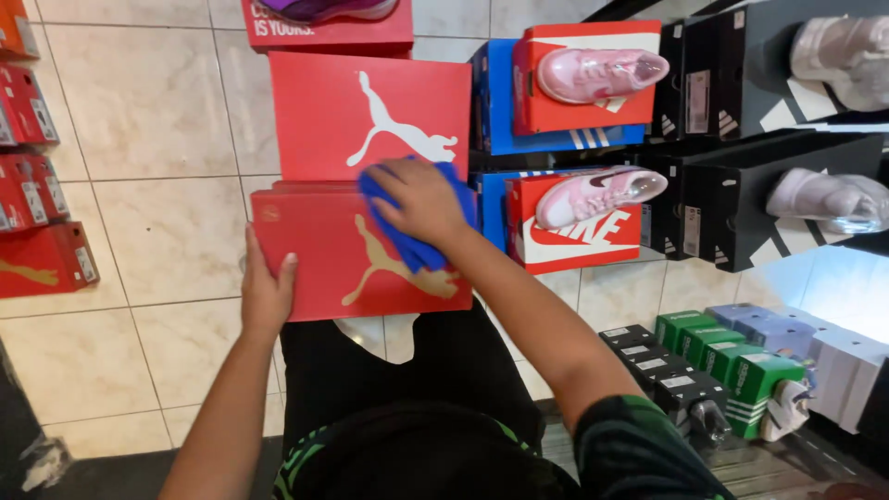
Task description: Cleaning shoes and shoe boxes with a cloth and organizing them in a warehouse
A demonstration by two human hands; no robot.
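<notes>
A: While the right hand (421, 199) presses a bunched blue cloth (417, 243) onto the lid, fingers curled over it, the left hand (266, 292) steadies the red shoebox (315, 255) at its left edge, fingers laid flat, gripping nothing.

B: Where's the box?

A: Atop the stack in front of the person, above the tiled floor (157, 120). My judgement: keep the left hand braced and wipe in even strokes so the lid doesn't slide.

B: Contents?

A: Lid shut; can't tell. Beside it, pink sneakers (597, 72) sit on top of closed boxes, not inside.
</notes>
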